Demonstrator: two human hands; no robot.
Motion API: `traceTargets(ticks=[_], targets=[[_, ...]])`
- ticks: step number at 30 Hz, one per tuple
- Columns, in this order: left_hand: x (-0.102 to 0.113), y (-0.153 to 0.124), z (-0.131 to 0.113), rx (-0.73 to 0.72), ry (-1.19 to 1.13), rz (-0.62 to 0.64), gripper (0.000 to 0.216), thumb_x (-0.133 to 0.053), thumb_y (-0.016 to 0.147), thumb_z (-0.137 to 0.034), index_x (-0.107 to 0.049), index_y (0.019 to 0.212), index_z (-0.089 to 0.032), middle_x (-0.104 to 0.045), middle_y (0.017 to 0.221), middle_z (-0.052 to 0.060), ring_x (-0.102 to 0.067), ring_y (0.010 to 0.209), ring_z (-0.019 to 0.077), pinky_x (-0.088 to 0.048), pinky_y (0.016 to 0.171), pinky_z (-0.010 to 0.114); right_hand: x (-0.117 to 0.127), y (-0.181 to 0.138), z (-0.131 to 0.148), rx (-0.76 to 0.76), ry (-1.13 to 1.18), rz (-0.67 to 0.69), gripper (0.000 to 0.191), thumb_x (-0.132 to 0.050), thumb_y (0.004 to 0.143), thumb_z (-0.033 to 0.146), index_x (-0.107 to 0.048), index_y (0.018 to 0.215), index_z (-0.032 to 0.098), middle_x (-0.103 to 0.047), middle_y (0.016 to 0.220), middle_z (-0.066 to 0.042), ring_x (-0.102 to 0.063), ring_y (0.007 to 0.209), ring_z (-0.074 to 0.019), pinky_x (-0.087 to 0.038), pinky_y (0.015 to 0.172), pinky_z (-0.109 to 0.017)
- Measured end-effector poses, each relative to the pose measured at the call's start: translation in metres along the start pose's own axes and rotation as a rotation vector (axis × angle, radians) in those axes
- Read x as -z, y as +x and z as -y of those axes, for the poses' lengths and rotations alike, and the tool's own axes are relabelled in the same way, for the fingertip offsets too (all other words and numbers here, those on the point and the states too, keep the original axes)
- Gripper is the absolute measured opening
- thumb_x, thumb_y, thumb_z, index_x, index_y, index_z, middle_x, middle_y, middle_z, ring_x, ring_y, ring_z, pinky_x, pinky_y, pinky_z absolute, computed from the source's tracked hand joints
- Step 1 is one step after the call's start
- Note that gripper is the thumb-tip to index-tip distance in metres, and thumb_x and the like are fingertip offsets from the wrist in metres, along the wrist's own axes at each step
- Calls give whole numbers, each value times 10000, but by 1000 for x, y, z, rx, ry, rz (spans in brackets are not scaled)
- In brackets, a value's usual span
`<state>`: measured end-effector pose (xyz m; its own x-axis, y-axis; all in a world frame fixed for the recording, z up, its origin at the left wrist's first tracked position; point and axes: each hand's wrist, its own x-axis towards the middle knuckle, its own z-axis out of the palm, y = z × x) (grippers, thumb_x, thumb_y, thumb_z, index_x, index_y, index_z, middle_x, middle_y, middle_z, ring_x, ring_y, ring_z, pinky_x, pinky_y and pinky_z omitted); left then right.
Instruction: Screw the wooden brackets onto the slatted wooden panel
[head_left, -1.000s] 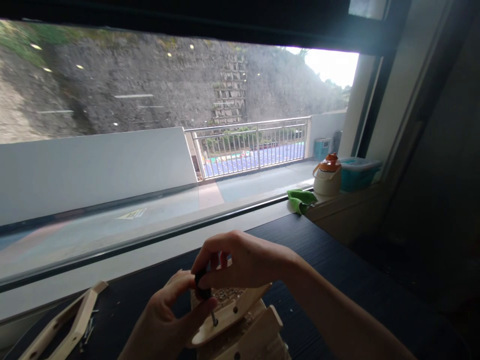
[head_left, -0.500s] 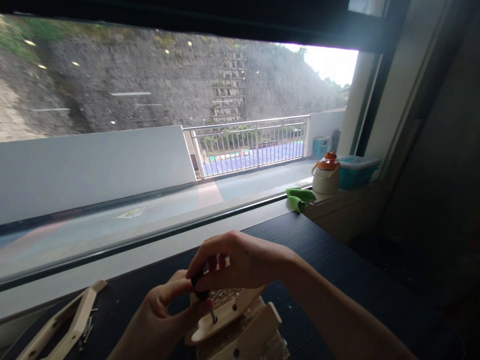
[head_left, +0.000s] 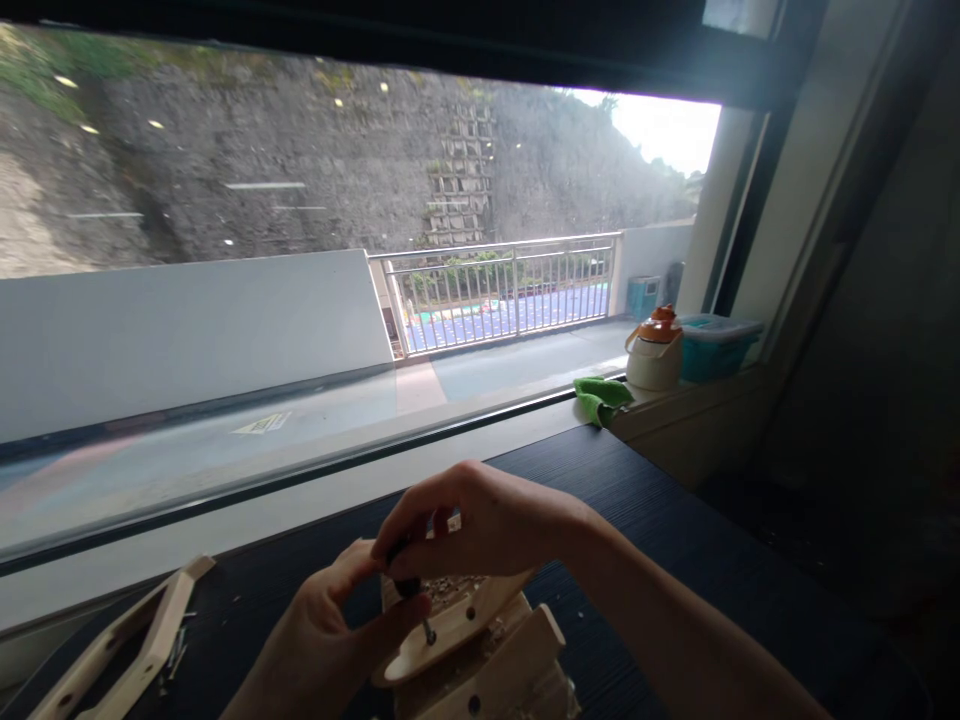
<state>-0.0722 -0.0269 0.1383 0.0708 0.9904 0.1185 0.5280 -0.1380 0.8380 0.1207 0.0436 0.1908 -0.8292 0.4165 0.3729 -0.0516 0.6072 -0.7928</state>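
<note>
The right hand (head_left: pixel 480 515) is pinching the top of a screwdriver (head_left: pixel 407 586) between thumb and bent fingertips, wrist arched above it. The left hand (head_left: pixel 330 610) is closing its thumb and fingers around the lower part of the same handle. The screwdriver is standing slightly tilted directly under the right fingertips, its shaft pointing into a hole in a wooden strip (head_left: pixel 450 632), just beyond the left thumb.

The handle is looking dark and stubby, and the shaft is shining like metal. The strip is showing pale, smooth wood with a rounded end and a second round hole. It is lying over a rough, brownish, speckled base (head_left: pixel 452 590), and another pale board (head_left: pixel 517 668) is sitting beside it, nearer the person.

The fingers are covering much of the handle and part of the base. Toward the left edge of the black, fine-grained table (head_left: pixel 637 520), an angled wooden frame (head_left: pixel 154 640) is lying with thin screws (head_left: pixel 177 655) beside it. Past the far right corner, a crumpled green cloth (head_left: pixel 602 398), a cream jug (head_left: pixel 654 358) with an orange top and a teal box (head_left: pixel 718 350) are resting on the window sill (head_left: pixel 420 470).
</note>
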Motion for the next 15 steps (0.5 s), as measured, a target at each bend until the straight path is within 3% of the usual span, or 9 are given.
traceTargets(ticks=[6,11,15], targets=[[0,1,-1,-52,-16,-35,264,-744,691,-436,-768,823,-208,-764,825,40,-691,845,261,-551,754,280,-1,1,0,-54,-11,-58,184,-691,797,264,-699,914,123,-629,740,3,-553,688,-85,-441,646,-179],[-3,3,-2,-23,-50,29,320,-707,738,-439,-751,966,-220,-760,893,30,-688,864,245,-553,759,270,-2,1,-1,-91,-20,-76,196,-705,785,285,-692,907,131,-628,752,2,-572,693,-85,-448,633,-171],[-9,4,1,-14,-88,-34,334,-739,697,-436,-736,952,-220,-758,892,19,-689,858,240,-558,761,274,-4,2,-1,-79,-60,-73,194,-699,783,298,-692,905,148,-633,757,3,-586,715,-94,-447,645,-180]])
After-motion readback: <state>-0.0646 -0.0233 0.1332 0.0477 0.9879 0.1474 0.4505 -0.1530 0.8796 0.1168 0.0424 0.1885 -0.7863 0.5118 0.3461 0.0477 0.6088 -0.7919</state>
